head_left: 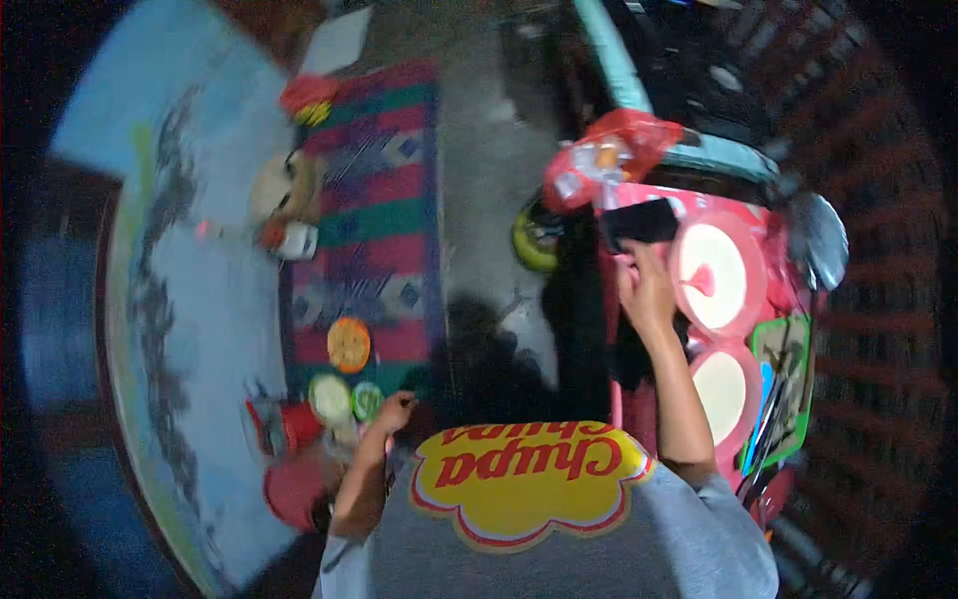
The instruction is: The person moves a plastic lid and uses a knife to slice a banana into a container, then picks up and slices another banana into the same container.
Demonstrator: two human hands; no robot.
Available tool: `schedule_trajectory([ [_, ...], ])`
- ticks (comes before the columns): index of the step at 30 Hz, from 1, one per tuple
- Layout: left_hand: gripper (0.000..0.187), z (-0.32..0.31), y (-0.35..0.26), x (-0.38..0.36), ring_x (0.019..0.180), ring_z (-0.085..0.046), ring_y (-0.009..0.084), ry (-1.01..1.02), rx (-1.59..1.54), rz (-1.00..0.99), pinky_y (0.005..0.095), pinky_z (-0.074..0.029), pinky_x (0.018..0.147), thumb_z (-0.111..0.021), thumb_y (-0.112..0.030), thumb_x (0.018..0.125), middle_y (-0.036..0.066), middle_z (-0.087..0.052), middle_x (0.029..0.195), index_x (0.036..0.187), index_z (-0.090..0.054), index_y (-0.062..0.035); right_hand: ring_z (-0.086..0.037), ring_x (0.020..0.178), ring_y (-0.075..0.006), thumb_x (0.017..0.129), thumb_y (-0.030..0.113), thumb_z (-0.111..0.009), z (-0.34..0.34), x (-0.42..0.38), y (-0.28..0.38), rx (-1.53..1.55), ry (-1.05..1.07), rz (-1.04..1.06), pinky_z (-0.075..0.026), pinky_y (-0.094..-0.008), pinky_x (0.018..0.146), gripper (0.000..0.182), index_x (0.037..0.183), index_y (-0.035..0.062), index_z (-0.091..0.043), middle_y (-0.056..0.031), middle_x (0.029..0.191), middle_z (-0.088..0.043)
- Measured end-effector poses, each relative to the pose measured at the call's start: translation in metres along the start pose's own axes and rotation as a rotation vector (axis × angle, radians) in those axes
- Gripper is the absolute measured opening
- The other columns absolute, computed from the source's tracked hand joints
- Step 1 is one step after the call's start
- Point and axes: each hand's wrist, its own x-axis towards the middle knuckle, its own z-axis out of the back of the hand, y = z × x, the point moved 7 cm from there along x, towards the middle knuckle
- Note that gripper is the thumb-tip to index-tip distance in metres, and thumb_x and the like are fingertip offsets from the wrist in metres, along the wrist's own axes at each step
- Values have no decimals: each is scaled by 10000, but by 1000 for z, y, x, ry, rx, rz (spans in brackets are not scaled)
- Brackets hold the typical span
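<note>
On the right, my right hand [649, 290] reaches over a pink tabletop. Its fingers close on the near edge of a flat black rectangular object [644, 222], possibly a phone; blur hides the exact grip. Just right of this hand is a round pink container with a white surface [714, 272] and a pink mark on it. A second pink-rimmed round container [720, 397] lies nearer to me. My left hand [397, 411] hangs low on the left with its fingers curled; whatever they may hold is too blurred to make out. Beside it is a green-and-white round item [367, 401].
A red plastic bag [624, 150] lies at the table's far end. A green-edged tray [796, 384] holds long items at right. Left, a striped mat [374, 200] carries an orange round item [349, 345] and a white-and-red bottle-like item [297, 241]. A yellow-green ring [529, 240] is on the floor.
</note>
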Motion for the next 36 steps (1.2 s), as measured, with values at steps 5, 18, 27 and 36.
schedule_trajectory([
  [5, 374, -34, 70, -59, 956, -496, 289, -32, 4, 202, 355, -383, 826, -484, -374, 768, 129, -539, 1011, 998, -533, -83, -448, 903, -345, 672, 149, -577, -42, -91, -63, -471, 501, -160, -378, -412, 745, 298, 937, 42, -493, -191, 932, -482],
  [18, 357, -81, 68, -68, 910, -517, 285, 83, -99, 268, 360, -404, 788, -481, -347, 761, 125, -554, 969, 1000, -534, -87, -503, 868, -289, 768, 141, -524, -62, -30, -61, -177, 439, 43, -410, -323, 751, 374, 1096, -11, -428, -181, 1022, -488],
  [27, 366, -79, 114, -69, 885, -532, 274, -123, -296, 118, 361, -416, 764, -492, -355, 749, 133, -565, 933, 995, -533, -88, -470, 953, -271, 773, 191, -535, -111, -17, -66, -31, 612, -14, -375, -326, 815, 380, 1086, -2, -437, -171, 1039, -478],
  [36, 333, -119, 203, -130, 861, -533, 278, -121, -766, 470, 381, -421, 748, -502, -346, 737, 138, -565, 918, 935, -565, -85, -496, 860, -154, 769, 52, -514, -195, -70, -24, 286, 921, -102, -393, -272, 777, 211, 976, 14, -513, -79, 920, -547],
])
